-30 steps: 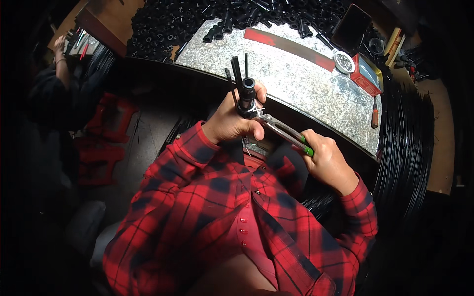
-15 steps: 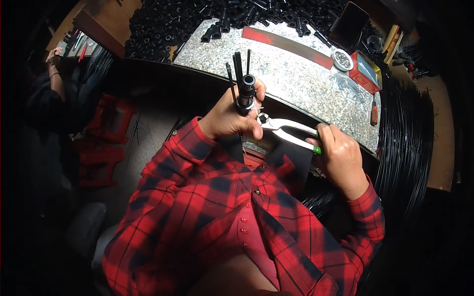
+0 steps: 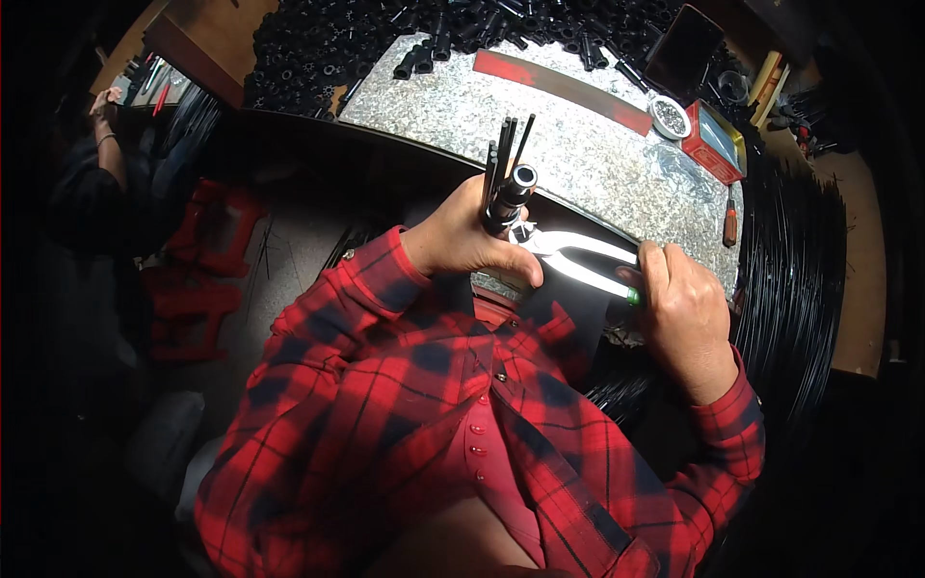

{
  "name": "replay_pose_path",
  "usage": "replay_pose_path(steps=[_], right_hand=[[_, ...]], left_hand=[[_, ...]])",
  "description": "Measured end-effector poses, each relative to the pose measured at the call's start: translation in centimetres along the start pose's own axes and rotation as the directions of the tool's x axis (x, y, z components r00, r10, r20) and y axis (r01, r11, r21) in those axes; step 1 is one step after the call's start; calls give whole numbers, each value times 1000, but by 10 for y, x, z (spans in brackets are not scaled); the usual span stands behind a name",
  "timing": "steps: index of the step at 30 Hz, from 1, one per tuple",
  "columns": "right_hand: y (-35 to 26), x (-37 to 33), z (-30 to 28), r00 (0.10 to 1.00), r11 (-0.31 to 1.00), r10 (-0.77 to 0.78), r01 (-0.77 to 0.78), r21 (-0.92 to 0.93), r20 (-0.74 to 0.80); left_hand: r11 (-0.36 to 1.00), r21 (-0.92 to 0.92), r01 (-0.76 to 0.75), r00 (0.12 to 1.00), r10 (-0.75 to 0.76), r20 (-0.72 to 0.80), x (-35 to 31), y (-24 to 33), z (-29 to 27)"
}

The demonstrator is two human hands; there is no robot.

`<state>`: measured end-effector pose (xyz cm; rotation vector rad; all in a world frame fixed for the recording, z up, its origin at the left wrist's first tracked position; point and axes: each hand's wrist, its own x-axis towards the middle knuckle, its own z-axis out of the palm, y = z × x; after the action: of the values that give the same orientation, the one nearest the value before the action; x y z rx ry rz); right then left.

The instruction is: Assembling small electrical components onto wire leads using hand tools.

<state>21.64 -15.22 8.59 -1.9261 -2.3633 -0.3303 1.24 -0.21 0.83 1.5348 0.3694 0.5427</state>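
Observation:
My left hand [image 3: 469, 234] is closed around a black tubular part [image 3: 511, 196] that points up, its round open end toward me. Several thin black rods [image 3: 496, 166] stand up beside the tube in the same grip. Metal end-cutting pincers [image 3: 583, 252] with green grip ends are held by my right hand [image 3: 682, 301]. The pincers' jaws meet a small whitish strip at the tube's side, next to my left thumb. Whether the jaws have closed on that strip is hard to make out. The lower part of the tube is hidden in my palm.
The speckled worktop [image 3: 414, 116] carries a heap of black tubular parts [image 3: 328, 58], a red-brown strip [image 3: 564, 91], a white bowl [image 3: 670, 118], a red box [image 3: 711, 144] and a screwdriver [image 3: 729, 217]. Long black rods [image 3: 790, 270] hang at the right. Another person's arm [image 3: 111, 154] shows far left.
Both hands have shifted right, with the tube, rods and pincers. The pincers' jaws now sit closer against the tube, and the whitish strip shows less.

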Motion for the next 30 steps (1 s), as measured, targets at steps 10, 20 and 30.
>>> replay_pose_path(steps=[10,20,30], right_hand=[[-10,4,12,989,963,49,-84,256,143],[-18,5,25,922,471,-86,-296,831,378],[-6,-3,28,945,599,317,-266,755,82]], left_hand=[[997,-82,-6,1000,5,-7,-5,-5,1],[956,-270,-112,992,89,-94,-8,-20,-13],[950,-276,-149,973,92,-210,-16,6,-11]])
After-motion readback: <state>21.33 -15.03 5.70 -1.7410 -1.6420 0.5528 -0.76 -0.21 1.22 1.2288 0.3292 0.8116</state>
